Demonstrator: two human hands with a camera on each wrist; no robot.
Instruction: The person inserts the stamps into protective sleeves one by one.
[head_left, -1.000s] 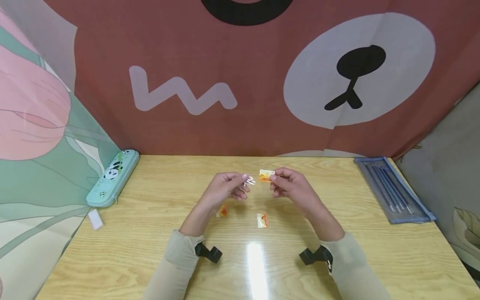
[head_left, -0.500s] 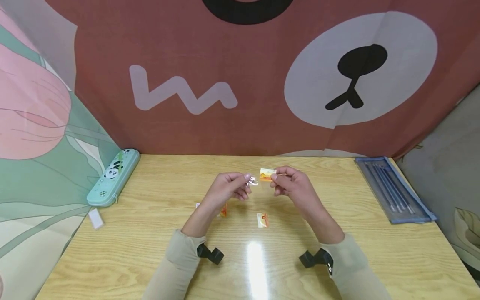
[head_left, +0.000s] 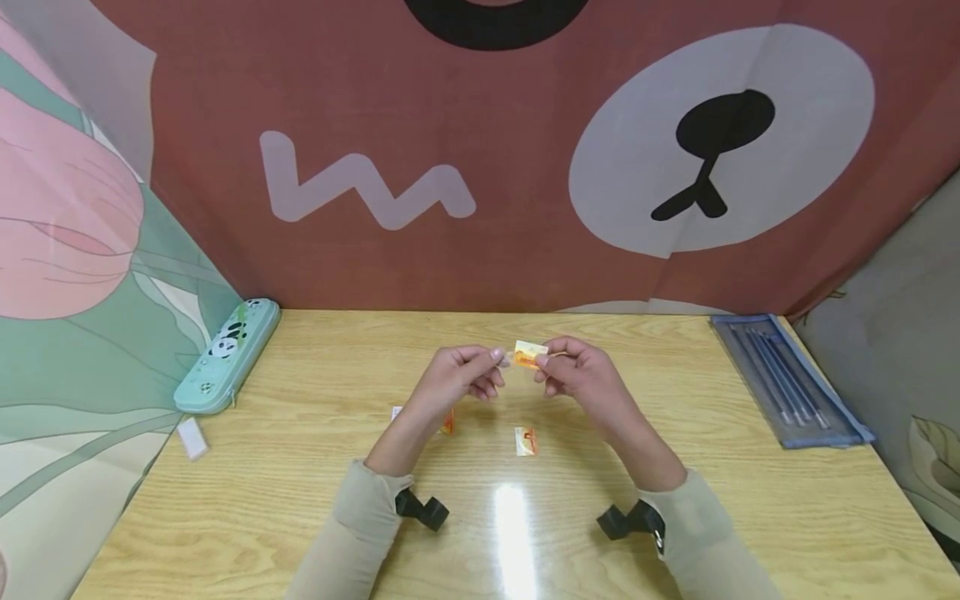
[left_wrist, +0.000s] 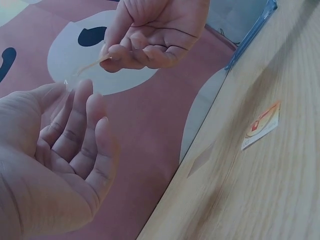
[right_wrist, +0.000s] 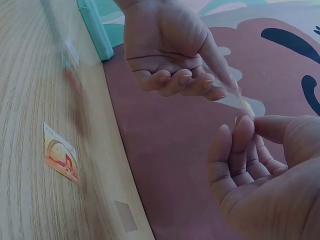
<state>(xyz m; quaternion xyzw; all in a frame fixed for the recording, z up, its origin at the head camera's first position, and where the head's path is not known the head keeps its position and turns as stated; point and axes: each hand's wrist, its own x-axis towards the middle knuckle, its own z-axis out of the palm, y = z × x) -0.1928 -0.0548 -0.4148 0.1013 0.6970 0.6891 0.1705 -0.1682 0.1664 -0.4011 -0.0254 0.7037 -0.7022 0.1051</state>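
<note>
Over the table's middle, my right hand (head_left: 588, 375) pinches a small yellow-orange postage stamp (head_left: 529, 353) between thumb and forefinger. Facing it, my left hand (head_left: 461, 373) pinches a small piece of clear plastic film (head_left: 507, 359), its shape hard to make out. The stamp's left edge meets the film, and in the left wrist view the stamp (left_wrist: 92, 65) shows nearly edge-on beside the film (left_wrist: 72, 80). Below the hands a second stamp (head_left: 526, 442) lies flat; its toothed edge shows in the right wrist view. Another orange stamp (head_left: 447, 422) is partly hidden behind my left forearm.
A mint panda pencil case (head_left: 227, 357) lies at the table's left edge, with a white eraser-like block (head_left: 192, 439) beside it. At the right, a blue mesh pouch (head_left: 789, 381) holds several pencil-like sticks. A bear-print cloth (head_left: 375, 267) hangs behind the table.
My right hand has brought the stamp slightly left and down, closing the gap to the film in my left hand. My left hand has barely moved.
</note>
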